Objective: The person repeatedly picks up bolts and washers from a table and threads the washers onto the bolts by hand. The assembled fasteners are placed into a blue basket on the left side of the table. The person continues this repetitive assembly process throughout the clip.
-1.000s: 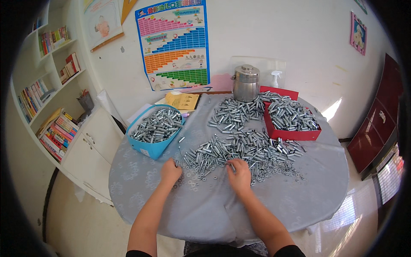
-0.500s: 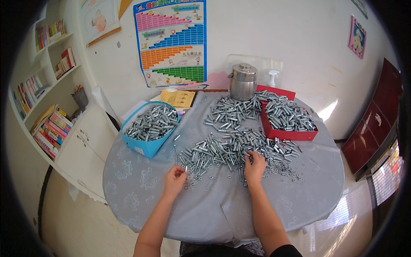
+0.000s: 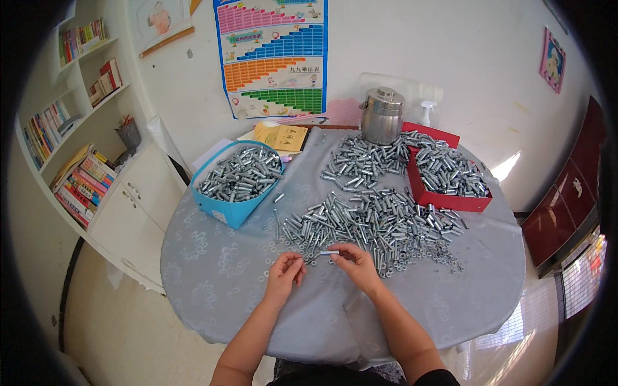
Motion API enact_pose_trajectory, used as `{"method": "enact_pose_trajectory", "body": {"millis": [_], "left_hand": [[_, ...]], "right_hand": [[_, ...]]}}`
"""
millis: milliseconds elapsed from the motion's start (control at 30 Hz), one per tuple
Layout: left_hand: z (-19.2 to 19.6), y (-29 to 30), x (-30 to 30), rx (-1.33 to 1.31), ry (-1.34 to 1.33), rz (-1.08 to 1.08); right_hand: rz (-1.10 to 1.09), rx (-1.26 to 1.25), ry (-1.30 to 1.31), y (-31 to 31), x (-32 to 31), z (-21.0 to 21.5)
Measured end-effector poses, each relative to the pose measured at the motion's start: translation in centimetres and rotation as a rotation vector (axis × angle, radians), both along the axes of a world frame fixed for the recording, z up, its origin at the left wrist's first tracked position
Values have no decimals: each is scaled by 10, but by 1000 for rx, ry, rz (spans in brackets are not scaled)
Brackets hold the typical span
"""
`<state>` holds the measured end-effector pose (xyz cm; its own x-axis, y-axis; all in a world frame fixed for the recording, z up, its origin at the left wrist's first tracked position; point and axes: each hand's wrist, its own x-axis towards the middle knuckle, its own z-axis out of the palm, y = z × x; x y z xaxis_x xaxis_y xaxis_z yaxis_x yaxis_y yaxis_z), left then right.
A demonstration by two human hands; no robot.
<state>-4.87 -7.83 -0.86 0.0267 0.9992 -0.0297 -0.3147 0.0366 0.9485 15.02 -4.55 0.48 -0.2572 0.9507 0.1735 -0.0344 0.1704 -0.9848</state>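
My right hand point(image 3: 356, 265) pinches a silver bolt with a metal sleeve point(image 3: 329, 252) between thumb and fingers, its thinner end pointing toward my left hand. Close beside it, my left hand point(image 3: 285, 273) has its fingers curled together; whatever they hold is hidden. Both hands are over the near edge of a heap of loose bolts and sleeves point(image 3: 360, 222). Small washers and nuts point(image 3: 421, 254) are scattered along the heap's right front, with more washers point(image 3: 265, 275) by my left hand.
A blue bin point(image 3: 222, 209) full of metal sleeves stands at the left, a red box point(image 3: 454, 201) of similar parts at the right. Behind are another pile of sleeves point(image 3: 360, 161), a steel canister point(image 3: 383, 116), a spray bottle point(image 3: 426, 114) and a yellow booklet point(image 3: 280, 136). Grey cloth covers the table point(image 3: 257, 321).
My right hand has left the heap, moving toward my left hand with a sleeved bolt in its fingers. The short sleeve seen in my left hand no longer shows there. The view has shifted slightly.
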Motion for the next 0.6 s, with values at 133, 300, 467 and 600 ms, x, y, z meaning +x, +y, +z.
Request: {"method": "enact_pose_trajectory", "body": {"millis": [133, 300, 467, 600], "left_hand": [[9, 0, 2, -38, -267, -11], [7, 0, -2, -52, -363, -55], [2, 0, 4, -8, -392, -81], [2, 0, 7, 18, -398, -112]], "right_hand": [[49, -92, 114, -3, -8, -5], [77, -135, 181, -6, -12, -9], [118, -159, 151, -9, -17, -16], [110, -159, 174, -11, -20, -17]]}}
